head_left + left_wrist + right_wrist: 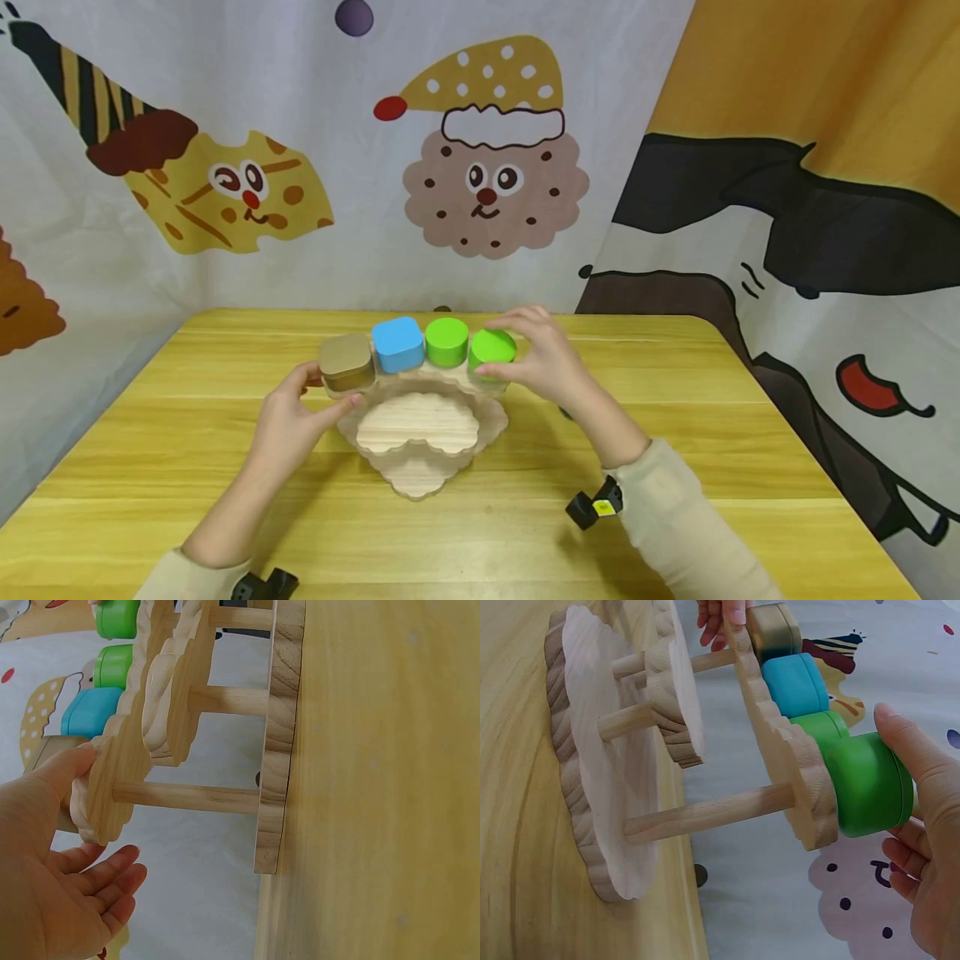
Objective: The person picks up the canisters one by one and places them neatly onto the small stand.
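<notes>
A tiered wooden display stand [417,421] with scalloped shelves on round dowels stands on the table. Along its top shelf [776,742] sit a gold tin [347,362], a blue tin [398,344], a round green tin [447,342] and, at the right end, another green tin [870,784]. My left hand [296,417] grips the shelf's left end beside the gold tin, thumb on its near edge; the other fingers [120,881] spread loosely below. My right hand [543,354] holds the right-end green tin between thumb and fingers, at the shelf's surface.
The wooden table [480,542] spreads around the stand, its back edge just behind it. A printed cloth [300,275] with cartoon figures hangs behind. Small black cameras [595,504] are worn at both wrists.
</notes>
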`<state>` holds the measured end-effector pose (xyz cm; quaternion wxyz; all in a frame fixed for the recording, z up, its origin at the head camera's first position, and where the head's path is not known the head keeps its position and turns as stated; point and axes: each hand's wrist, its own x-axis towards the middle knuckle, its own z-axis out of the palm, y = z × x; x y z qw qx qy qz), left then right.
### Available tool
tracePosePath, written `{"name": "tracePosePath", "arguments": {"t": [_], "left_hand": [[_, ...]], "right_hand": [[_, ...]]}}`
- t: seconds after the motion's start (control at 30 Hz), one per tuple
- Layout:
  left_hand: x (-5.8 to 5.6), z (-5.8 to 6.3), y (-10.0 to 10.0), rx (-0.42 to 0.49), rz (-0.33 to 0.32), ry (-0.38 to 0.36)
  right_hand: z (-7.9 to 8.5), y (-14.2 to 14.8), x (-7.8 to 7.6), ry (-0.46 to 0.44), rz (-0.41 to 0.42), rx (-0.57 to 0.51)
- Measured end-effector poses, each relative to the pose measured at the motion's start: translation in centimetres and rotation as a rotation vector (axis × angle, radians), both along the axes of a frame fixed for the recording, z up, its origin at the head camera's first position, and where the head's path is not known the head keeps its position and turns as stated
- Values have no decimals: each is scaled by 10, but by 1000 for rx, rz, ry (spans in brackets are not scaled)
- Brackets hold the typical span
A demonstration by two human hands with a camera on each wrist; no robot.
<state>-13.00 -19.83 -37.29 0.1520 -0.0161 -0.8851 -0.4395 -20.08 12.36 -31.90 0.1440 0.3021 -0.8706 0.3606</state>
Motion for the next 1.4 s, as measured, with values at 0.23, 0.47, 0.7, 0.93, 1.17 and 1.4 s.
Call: {"name": "tracePosePath", "arguments": {"t": [0.23,0.47,0.7,0.93,1.17,1.4], "left_hand": [[0,0,0,-3,1,-2],[0,0,0,-1,-1,0],[1,0,0,2,0,1],[0,-1,0,0,0,7],[0,-1,0,9,-3,10],[0,0,1,14,-4,4]], "right_hand": [[-3,-4,0,-20,-52,79],[-7,-7,-1,19,-32,68],[-8,-7,0,17,-32,60],[-3,6,6,-33,-55,1],[-6,30,9,-39,-55,-51],[-17,52,13,-54,-82,-72]]}}
